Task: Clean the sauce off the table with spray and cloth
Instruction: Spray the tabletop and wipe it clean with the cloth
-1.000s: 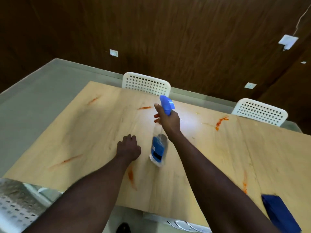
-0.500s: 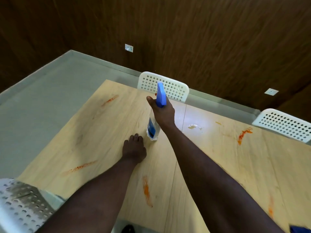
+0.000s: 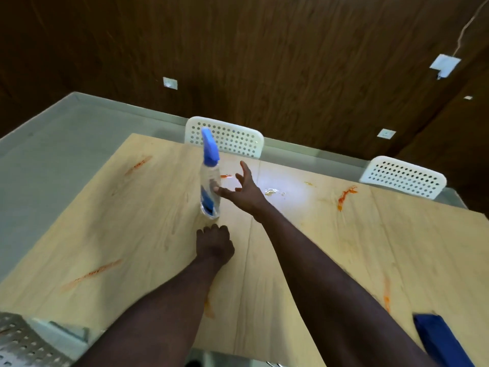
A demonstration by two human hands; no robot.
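Spray bottle (image 3: 209,181), clear with a blue trigger head: upright on the wooden table (image 3: 148,223), towards its far side, with no fingers wrapped around it. The right hand (image 3: 244,190) is wide open just right of the bottle, fingers spread, thumb tip at the bottle's side, contact uncertain. The left hand (image 3: 214,243) is curled in a fist, holding nothing, resting on the table near the bottle's base. Blue cloth (image 3: 440,340): near right corner, well apart from both hands; orange sauce streaks (image 3: 344,198) lie scattered across the tabletop, with two white perforated chairs (image 3: 230,140) at the far edge.
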